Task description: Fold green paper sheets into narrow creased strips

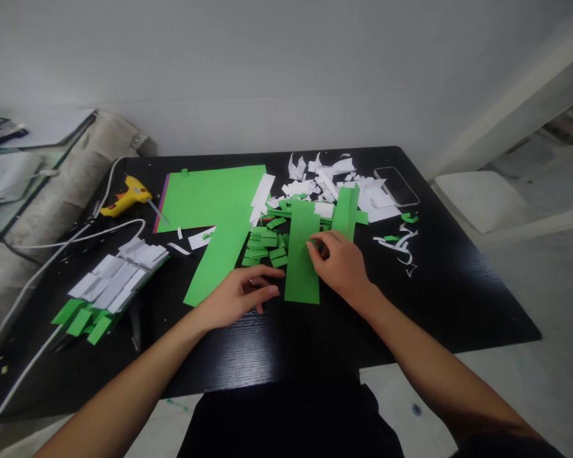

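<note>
A green paper strip (pixel 302 273) lies lengthwise in front of me on the black table. My right hand (pixel 341 259) is on its right edge, thumb and fingers closed together at the paper; the pinch itself is partly hidden. Just left of the strip, my left hand (pixel 241 291) hovers or rests low with fingers apart and nothing in them. Under its wrist side reaches a wider green paper piece (pixel 222 254). Small folded green paper pieces (pixel 261 240) are heaped between the two. Beyond my right hand stands a creased green strip (pixel 346 213).
A yellow glue gun (pixel 130 196) with a white cord lies at the left, behind a layered white-and-green paper assembly (pixel 109 283). Green sheets (pixel 205 191) lie at the back. White paper scraps (pixel 327 175) and a phone (pixel 397 186) are at the back right. Curled trimmings (pixel 401 245) lie nearer.
</note>
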A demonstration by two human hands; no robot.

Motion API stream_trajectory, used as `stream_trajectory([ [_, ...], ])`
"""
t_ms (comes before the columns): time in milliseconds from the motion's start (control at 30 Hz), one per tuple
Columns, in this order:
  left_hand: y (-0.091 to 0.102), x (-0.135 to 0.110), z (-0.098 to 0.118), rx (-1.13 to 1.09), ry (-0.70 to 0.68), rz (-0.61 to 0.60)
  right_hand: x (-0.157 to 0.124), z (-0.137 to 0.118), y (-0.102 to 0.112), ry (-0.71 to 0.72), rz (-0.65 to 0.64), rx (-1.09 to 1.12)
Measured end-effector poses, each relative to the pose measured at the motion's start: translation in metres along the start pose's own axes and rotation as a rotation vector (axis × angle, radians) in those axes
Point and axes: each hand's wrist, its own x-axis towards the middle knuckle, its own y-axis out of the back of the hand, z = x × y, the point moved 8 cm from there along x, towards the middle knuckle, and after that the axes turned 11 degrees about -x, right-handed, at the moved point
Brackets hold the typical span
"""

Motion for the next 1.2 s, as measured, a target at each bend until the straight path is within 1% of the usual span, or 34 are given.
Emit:
stream_trajectory([
  [67,-0.004,0.000,-0.003,-0.016,0.035,-0.047,0.000,0.001,-0.002,-0.015,-0.010,-0.025],
  [133,-0.009,-0.001,-0.003,-0.029,0.050,-0.099,0.001,0.000,-0.003,-0.013,-0.005,-0.003],
  [200,-0.014,0.000,-0.001,-0.048,0.042,-0.133,0.001,-0.001,-0.003,0.000,0.010,0.061],
  [400,-0.020,-0.001,0.003,-0.068,0.019,-0.158,0.000,-0.003,-0.004,0.014,0.054,0.308],
  [467,-0.018,-0.002,0.007,-0.043,-0.028,-0.158,0.000,0.001,-0.003,-0.022,0.095,0.360],
  [533,-0.013,-0.004,0.014,-0.016,-0.116,-0.140,0.001,0.007,-0.003,-0.097,0.126,0.431],
  [567,-0.011,-0.005,0.018,-0.010,-0.161,-0.130,0.002,0.012,-0.005,-0.149,0.123,0.501],
  [600,-0.008,-0.006,0.021,-0.011,-0.197,-0.122,0.002,0.016,-0.009,-0.207,0.097,0.597],
  [633,-0.006,-0.007,0.024,-0.015,-0.220,-0.118,0.003,0.019,-0.016,-0.269,0.044,0.714],
  [700,-0.003,-0.008,0.027,-0.017,-0.242,-0.115,0.002,0.020,-0.031,-0.378,-0.111,0.959],
  [767,-0.001,-0.009,0.029,-0.004,-0.253,-0.125,-0.001,0.016,-0.041,-0.450,-0.243,1.143],
  [833,-0.002,-0.009,0.029,-0.012,-0.247,-0.162,-0.004,0.011,-0.045,-0.485,-0.310,1.263],
  [900,-0.001,-0.008,0.024,-0.080,-0.229,-0.184,-0.007,0.004,-0.047,-0.492,-0.361,1.350],
  [933,0.001,-0.006,0.021,-0.139,-0.223,-0.171,-0.009,-0.001,-0.049,-0.482,-0.395,1.381],
  [1033,0.010,-0.002,0.014,-0.303,-0.229,-0.069,-0.015,-0.018,-0.052,-0.419,-0.506,1.423],
  [1100,0.013,0.000,0.012,-0.338,-0.242,-0.023,-0.021,-0.028,-0.055,-0.392,-0.557,1.427],
  [1200,0.009,0.002,0.017,-0.320,-0.265,-0.016,-0.027,-0.037,-0.059,-0.376,-0.589,1.410],
])
